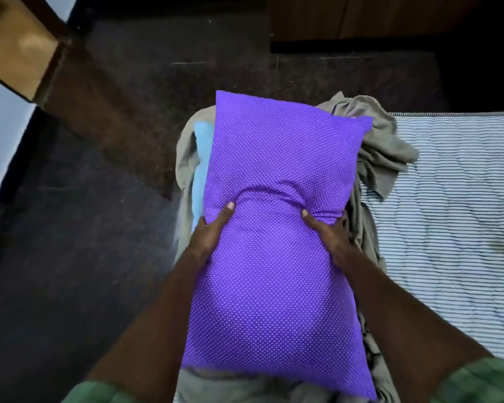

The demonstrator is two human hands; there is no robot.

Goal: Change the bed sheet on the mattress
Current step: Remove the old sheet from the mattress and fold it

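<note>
Item: purple pillow (277,242), white-dotted cover, held between both hands directly ahead of the person. Long axis runs away from the body, near end by the sleeves, far end over the heap of cloth. Slight tilt, far end leaning to the right.

Left hand (208,234): clasps the pillow's left edge about midway along, thumb pressed into the top face, remaining fingers hidden under the side.

Right hand (328,235): clasps the right edge at matching height, thumb dug in, creasing the cover between the two thumbs. Both hands equally near; neither leads.

Grey sheet (381,146): crumpled, lying beneath and around the pillow, spilling onto the mattress edge. Judged to be the stripped sheet.

Light blue cloth (200,170): folded, partly covered, just left of the pillow within the grey heap.

Mattress (448,213): bare, striped ticking, to the right of the pillow and hands. Any move onto it goes rightward.

Floor (85,228): dark, to the left.

Brands, labels, writing: none legible on any item.
</note>
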